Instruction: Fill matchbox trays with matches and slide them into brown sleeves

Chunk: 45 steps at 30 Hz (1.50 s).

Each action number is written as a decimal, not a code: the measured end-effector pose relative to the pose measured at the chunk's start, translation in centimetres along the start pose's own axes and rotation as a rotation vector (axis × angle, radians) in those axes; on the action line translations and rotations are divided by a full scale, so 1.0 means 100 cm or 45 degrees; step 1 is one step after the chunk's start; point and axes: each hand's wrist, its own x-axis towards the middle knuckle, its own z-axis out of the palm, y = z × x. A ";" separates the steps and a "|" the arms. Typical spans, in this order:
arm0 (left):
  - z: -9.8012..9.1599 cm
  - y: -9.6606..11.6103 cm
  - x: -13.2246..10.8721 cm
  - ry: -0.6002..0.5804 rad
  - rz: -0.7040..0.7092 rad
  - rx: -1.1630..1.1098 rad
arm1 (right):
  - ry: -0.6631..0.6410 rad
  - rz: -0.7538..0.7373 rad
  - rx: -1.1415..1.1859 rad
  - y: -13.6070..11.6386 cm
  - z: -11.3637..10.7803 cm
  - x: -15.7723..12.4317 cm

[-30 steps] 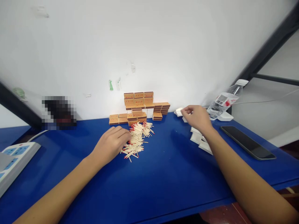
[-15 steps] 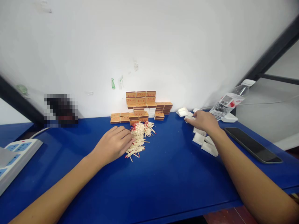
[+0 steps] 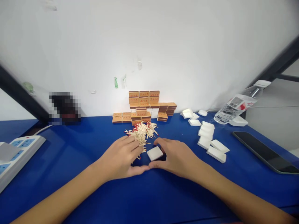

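Note:
A loose pile of red-tipped matches (image 3: 140, 132) lies on the blue table. My left hand (image 3: 122, 155) rests at the pile's near left side, its fingers curved over the nearest matches and its thumb stretched out apart from them. My right hand (image 3: 177, 157) has a small white matchbox tray (image 3: 155, 153) between thumb and forefinger, low over or on the table just right of the matches. The two thumb tips meet in front of the tray. Under my left fingers, the matches are partly hidden.
Orange matchboxes (image 3: 144, 100) are stacked against the wall. More white trays (image 3: 205, 133) lie to the right, near a tilted water bottle (image 3: 238, 104) and a phone (image 3: 263, 151). A power strip (image 3: 25, 152) sits at the left. A pixelated dark object (image 3: 64, 108) stands by the wall.
My right hand has come from the white trays at the right to the matches, bringing one tray. My left hand has shifted slightly nearer me, its thumb now stretched out.

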 end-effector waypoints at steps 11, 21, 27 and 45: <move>0.027 0.018 0.004 -0.008 -0.141 0.007 | 0.253 0.000 0.221 0.033 -0.021 0.062; 0.024 0.021 0.001 -0.008 -0.045 -0.030 | 0.080 -0.078 -0.007 -0.010 -0.021 0.117; 0.023 0.018 -0.002 0.005 -0.013 0.030 | -0.020 -0.118 -0.116 -0.009 -0.024 0.124; 0.023 0.014 -0.004 -0.037 -0.006 0.054 | -0.178 -0.265 -0.148 -0.006 -0.022 0.120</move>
